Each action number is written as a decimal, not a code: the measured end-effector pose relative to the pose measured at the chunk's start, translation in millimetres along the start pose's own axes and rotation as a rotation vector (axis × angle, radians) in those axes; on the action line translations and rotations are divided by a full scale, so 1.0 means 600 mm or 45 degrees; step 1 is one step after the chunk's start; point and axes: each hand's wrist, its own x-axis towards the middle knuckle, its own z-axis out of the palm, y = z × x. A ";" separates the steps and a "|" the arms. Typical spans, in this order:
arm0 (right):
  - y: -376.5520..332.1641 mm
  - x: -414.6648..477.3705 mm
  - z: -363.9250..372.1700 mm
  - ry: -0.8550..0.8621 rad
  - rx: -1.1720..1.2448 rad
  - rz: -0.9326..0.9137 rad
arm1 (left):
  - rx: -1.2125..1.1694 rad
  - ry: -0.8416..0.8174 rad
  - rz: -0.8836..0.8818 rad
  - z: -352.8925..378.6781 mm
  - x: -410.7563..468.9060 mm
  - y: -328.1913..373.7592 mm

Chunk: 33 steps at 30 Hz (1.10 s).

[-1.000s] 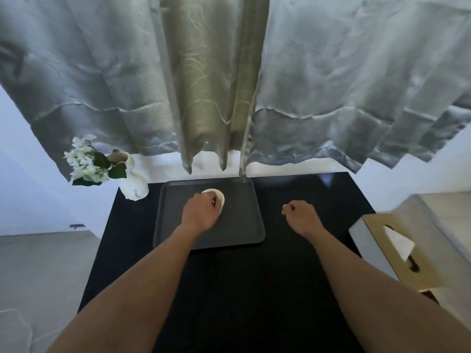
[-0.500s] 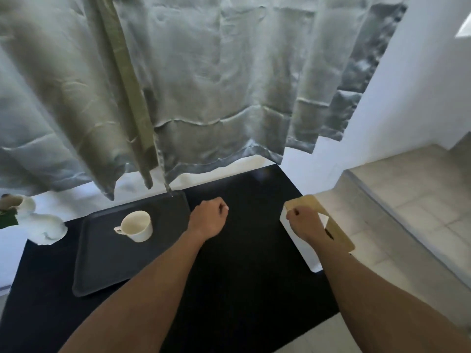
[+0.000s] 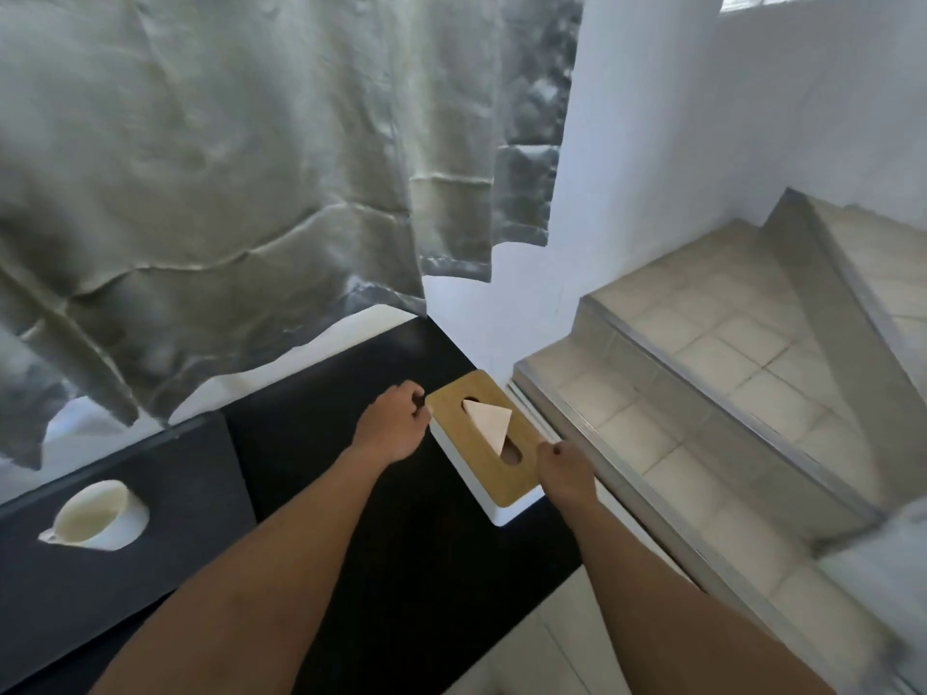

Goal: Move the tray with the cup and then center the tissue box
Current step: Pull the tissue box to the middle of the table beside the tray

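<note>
The tissue box (image 3: 469,446), white with a wooden lid and a tissue sticking out of its slot, sits at the right edge of the black table (image 3: 401,554). My left hand (image 3: 394,423) is curled against the box's far left end. My right hand (image 3: 564,474) grips its near right end. The dark grey tray (image 3: 195,474) lies at the left of the table, partly cut off by the frame. The white cup (image 3: 95,514) stands on the tray, its handle pointing left.
Grey curtains (image 3: 225,193) hang over the table's back edge. Tiled steps (image 3: 702,393) rise just right of the table, close to the box. A white wall (image 3: 652,143) stands behind them.
My left hand left the cup on the tray and crossed right to the tissue box. My right hand also reached the box. The view swung right, away from the tray.
</note>
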 end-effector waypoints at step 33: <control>0.077 0.059 0.042 -0.467 0.574 0.558 | 0.201 -0.310 -0.206 0.099 0.122 0.013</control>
